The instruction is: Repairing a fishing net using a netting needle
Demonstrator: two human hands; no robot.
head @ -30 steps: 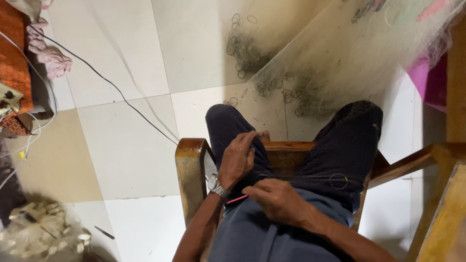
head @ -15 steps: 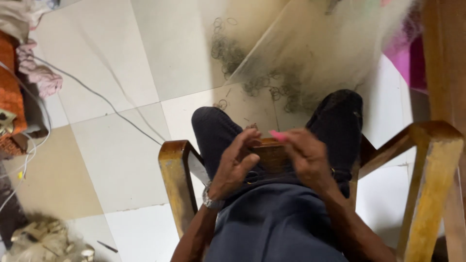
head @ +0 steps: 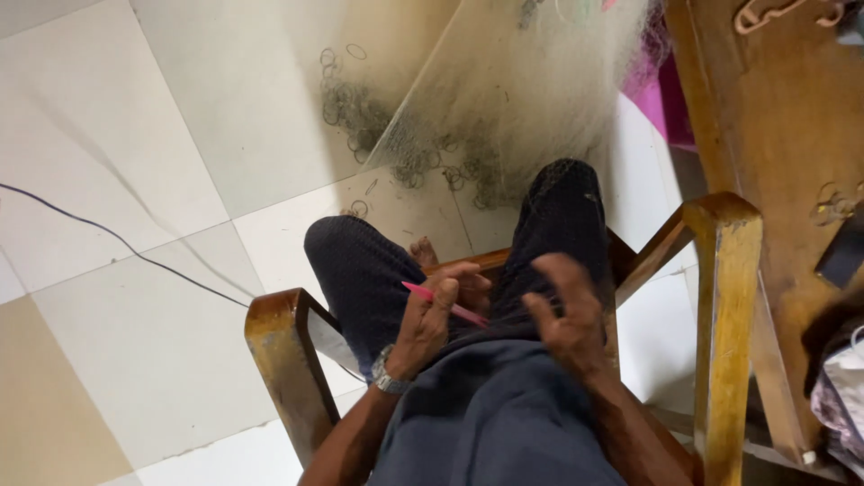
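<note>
Tiled floor, pale, crossed by a thin dark cable. Sheer fishing net spreads from the person's lap out over the floor, small dark rings along its edge. Wooden chair, arms either side of the seated person's dark trousers. Left hand, wristwatch on it, fingers curled closed on a slim pink needle-like tool, lying across the lap between the knees. Right hand half open, fingers hooked into the net strands (actual grip hard to make out).
</note>
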